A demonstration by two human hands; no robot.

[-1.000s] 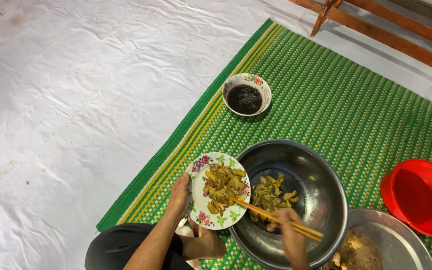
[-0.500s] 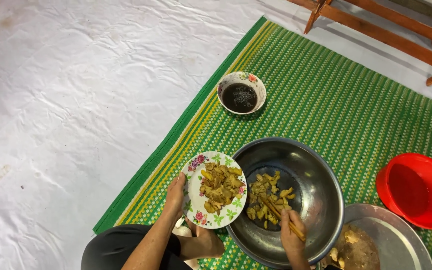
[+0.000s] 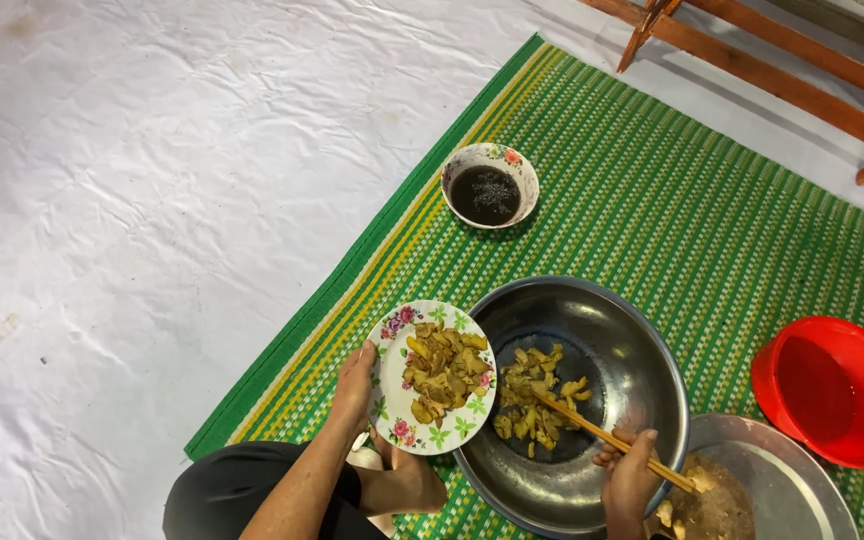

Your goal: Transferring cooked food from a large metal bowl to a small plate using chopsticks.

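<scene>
My left hand (image 3: 354, 385) grips the left rim of a floral plate (image 3: 389, 398) heaped with yellow-brown cooked pieces, tilted against the edge of a big steel bowl (image 3: 642, 350). My right hand (image 3: 629, 482) holds wooden chopsticks (image 3: 607, 438) whose tips rest in the pile of food pieces (image 3: 532, 400) at the bottom of the steel bowl. The plate overlaps the bowl's left rim.
A small floral bowl of dark sauce (image 3: 492, 185) sits farther back on the green woven mat (image 3: 712, 210). A red plastic basin (image 3: 837, 390) stands at right, a second steel bowl (image 3: 762, 490) with scraps at lower right. Wooden furniture legs (image 3: 782, 70) cross the top. White sheeting (image 3: 152, 200) covers the left floor.
The chopsticks have shifted from over the plate's edge down into the steel bowl's food. My left hand still holds the plate at the bowl's rim.
</scene>
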